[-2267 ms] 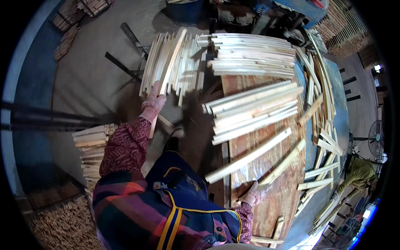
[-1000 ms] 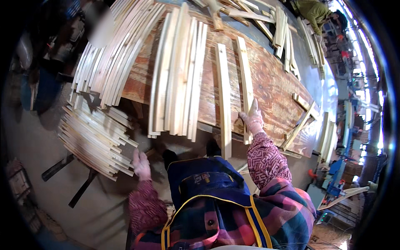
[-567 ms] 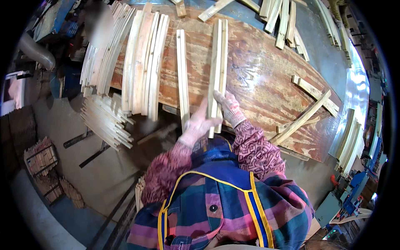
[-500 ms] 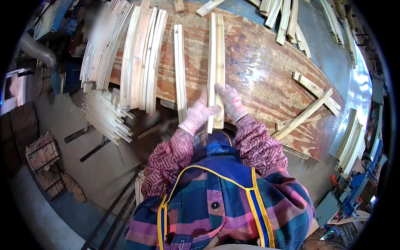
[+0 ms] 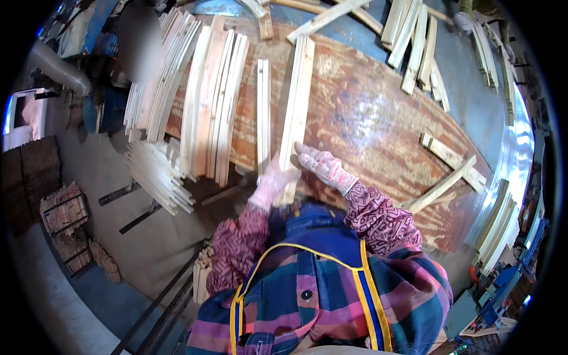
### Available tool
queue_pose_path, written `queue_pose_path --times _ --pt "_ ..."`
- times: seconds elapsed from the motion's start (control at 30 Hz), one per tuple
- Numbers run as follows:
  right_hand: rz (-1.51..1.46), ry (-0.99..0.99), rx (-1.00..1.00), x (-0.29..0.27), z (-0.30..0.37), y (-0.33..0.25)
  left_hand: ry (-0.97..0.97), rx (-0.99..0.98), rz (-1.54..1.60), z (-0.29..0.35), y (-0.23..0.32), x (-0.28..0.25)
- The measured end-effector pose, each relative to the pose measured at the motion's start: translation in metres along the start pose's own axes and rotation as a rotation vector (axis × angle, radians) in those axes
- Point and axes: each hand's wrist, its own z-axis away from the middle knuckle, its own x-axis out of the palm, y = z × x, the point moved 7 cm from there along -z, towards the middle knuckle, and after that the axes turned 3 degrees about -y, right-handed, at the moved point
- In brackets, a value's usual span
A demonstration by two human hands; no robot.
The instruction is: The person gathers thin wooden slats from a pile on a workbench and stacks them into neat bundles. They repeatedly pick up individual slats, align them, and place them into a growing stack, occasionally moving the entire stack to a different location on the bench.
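Two long pale wooden strips (image 5: 297,89) lie side by side on the worn plywood tabletop (image 5: 355,124), their near ends reaching past its front edge. My gloved left hand (image 5: 274,180) is closed round them near that end. My gloved right hand (image 5: 321,164) has its fingers stretched out, the tips against the strips' right side. Just left of the held strips lies another narrow pair of strips (image 5: 264,112). Farther left is a row of stacked strips (image 5: 216,100).
Crossed wooden pieces (image 5: 447,180) lie at the table's right. Loose strips (image 5: 408,47) are spread at the far right, near another person's gloved hand (image 5: 463,22). A fanned stack of strips (image 5: 158,177) sits below at left. Wood bundles (image 5: 64,213) stand farther left.
The held strips have closed up together, and their near ends have swung left. My right hand's fingers have straightened from their grip. The whole view has shifted slightly.
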Motion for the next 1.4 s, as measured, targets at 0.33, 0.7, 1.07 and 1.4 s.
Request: queue_pose_path --times 0.33,0.7,1.07,1.4 --pt "0.212 0.938 0.334 -0.266 -0.213 -0.079 0.748 0.074 -1.087 0.042 -0.040 -0.045" --pt "-0.581 0.857 -0.218 -0.304 -0.200 -0.005 0.485 0.094 -1.218 0.000 -0.030 -0.047" --pt "1.236 0.188 0.040 -0.096 -0.088 -0.080 0.337 -0.044 -1.320 -0.044 0.002 -0.008" --pt "0.767 0.728 0.540 -0.223 -0.252 -0.167 0.443 0.020 -1.341 -0.040 0.002 -0.005"
